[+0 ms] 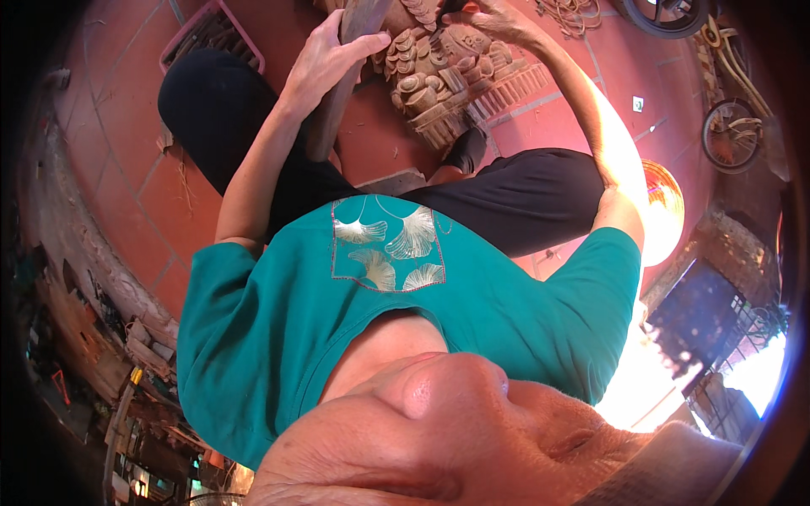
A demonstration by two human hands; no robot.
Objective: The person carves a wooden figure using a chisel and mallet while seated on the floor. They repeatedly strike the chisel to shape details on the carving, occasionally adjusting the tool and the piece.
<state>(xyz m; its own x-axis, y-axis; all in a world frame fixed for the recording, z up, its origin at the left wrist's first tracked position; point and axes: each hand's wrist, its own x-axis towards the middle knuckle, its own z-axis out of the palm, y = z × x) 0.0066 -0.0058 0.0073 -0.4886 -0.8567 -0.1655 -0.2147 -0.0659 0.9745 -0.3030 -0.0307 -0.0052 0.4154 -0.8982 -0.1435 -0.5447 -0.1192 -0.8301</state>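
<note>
- Nearest the camera: head (405,438), then teal shirt (261,337).
- Carving (443,80): at top centre, beyond the legs (523,198), apparently resting on red tiles (126,110). Looks like brown wood, cut into dense rounded relief with a ribbed band along the lower edge.
- Handling, judged by eye: probably heavy and rigid, dry rather than slippery. Likely to chip at thin raised relief and narrow ribs. Best taken hold of from underneath or by thick side mass, using both hands; avoid pinching projections.
- Bar (333,110): just left of the carving, slanted, near end toward the lap. Appears stiff, plain and moderately heavy, less fragile than the carving. Best gripped around mid-length. Cannot tell about contact with the carving.
- Left hand (325,63): at the bar's upper part, thumb stretched wide across toward the carving, fingers at the far side; loose hold rather than tight clench.
- Right hand (498,21): at the carving's far side, fingers curled narrow near a small dark-and-red item (469,8). Cannot tell about firmness of grip; partly cut off by the upper edge.
- Writing: none legible. Only leaf print (413,232) on the shirt; white square (638,104) on the tiles, with a mark too small to read.
</note>
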